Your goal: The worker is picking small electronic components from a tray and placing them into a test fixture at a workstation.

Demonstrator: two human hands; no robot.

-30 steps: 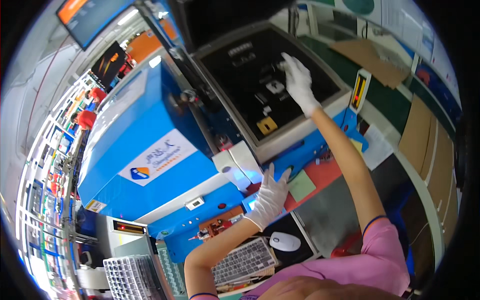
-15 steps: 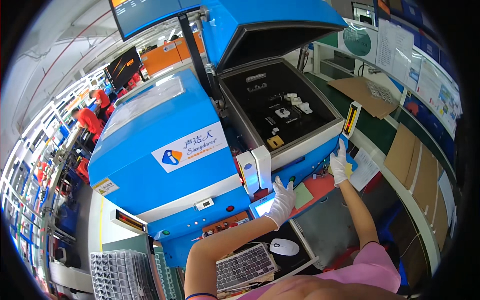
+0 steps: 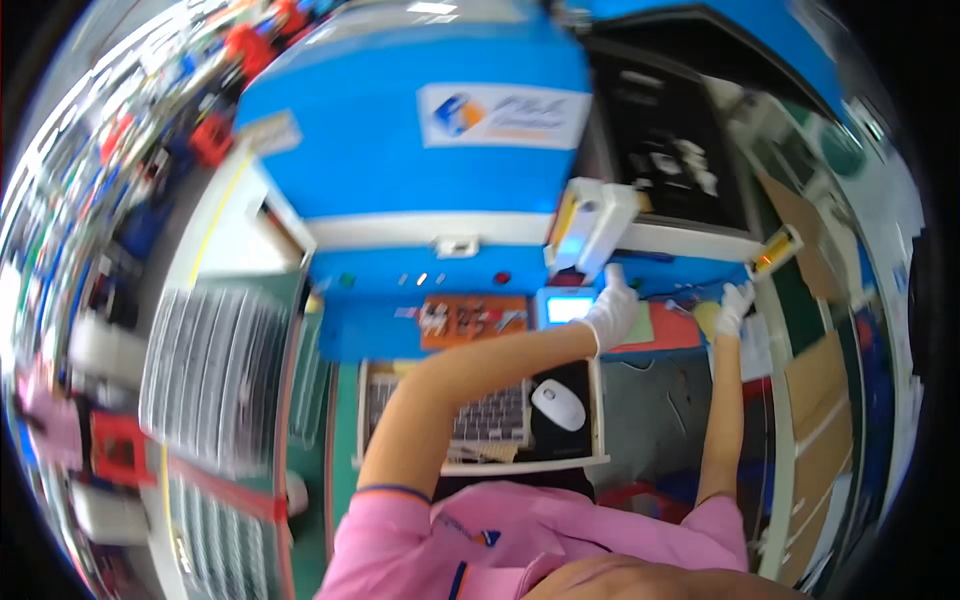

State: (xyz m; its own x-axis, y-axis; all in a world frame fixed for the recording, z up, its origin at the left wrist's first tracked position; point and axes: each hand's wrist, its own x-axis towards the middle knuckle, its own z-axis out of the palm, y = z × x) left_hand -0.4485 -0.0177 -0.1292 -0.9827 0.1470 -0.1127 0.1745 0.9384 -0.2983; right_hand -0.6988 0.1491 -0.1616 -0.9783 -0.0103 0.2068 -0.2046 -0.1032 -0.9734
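My left hand, in a white glove, is at the front of the blue machine, beside a small lit screen. One finger points up toward the panel just under the white upright posts; nothing shows in this hand. My right hand, also gloved, reaches to the machine's right front corner, below a post with a yellow-orange strip. Its fingers look stretched and apart. Behind both hands, under a raised blue lid, lies a black bed with small pale parts on it. Blur hides whether either fingertip touches the panel.
A drawer below holds a keyboard and a white mouse. An orange block with small tools lies on the ledge. Stacked clear trays stand at left. Cardboard sheets lean at right. Co-workers in red are far left.
The head view has tilted down and swung left, blurring the picture. My two hands remain near the same spots on the machine's front; the lid still stands raised.
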